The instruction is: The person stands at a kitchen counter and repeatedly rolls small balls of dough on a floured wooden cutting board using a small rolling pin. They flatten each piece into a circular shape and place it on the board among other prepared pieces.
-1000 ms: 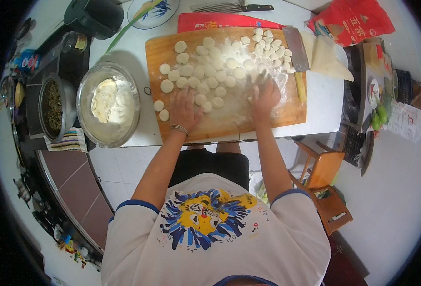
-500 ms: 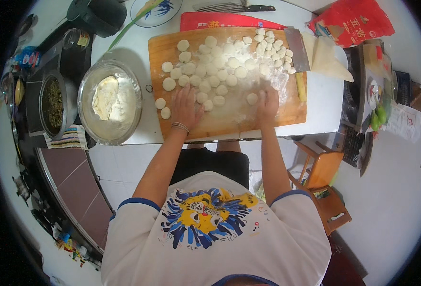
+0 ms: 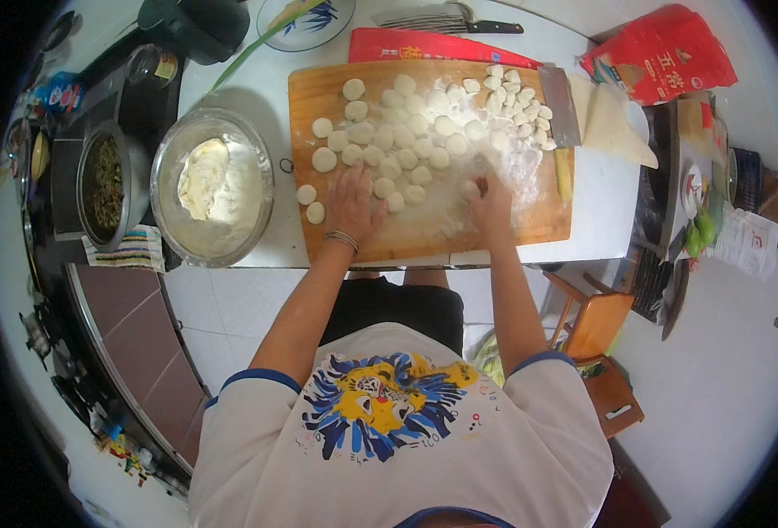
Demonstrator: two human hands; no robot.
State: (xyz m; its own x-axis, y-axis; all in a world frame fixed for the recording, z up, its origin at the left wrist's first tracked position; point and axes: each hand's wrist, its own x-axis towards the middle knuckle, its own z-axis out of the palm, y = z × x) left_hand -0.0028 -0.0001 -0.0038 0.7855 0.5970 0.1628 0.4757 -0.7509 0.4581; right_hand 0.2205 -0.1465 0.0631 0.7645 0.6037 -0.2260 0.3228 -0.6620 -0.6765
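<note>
A wooden board (image 3: 539, 224) dusted with flour lies before me. Many flattened dough discs (image 3: 439, 158) cover its left and middle, and small cut dough lumps (image 3: 520, 114) are heaped at its far right. My left hand (image 3: 354, 201) rests palm down with fingers spread, beside and partly over the nearest discs. My right hand (image 3: 492, 204) has curled fingers closed at a single dough piece (image 3: 470, 189), which is partly hidden by them. On the board's right edge lies a cleaver (image 3: 561, 107) with a pale handle.
Left of the board stands a metal bowl (image 3: 268, 198) holding a large dough mass (image 3: 204, 180). Farther left is a pot (image 3: 143, 180) of chopped filling. A red bag (image 3: 662, 53) sits at far right, a black-handled knife (image 3: 495, 27) beyond the board, a wooden chair (image 3: 602, 326) below right.
My right hand's fingers have curled in and closed at the single dough piece. The left hand stays flat among the discs. The whole view has shifted slightly.
</note>
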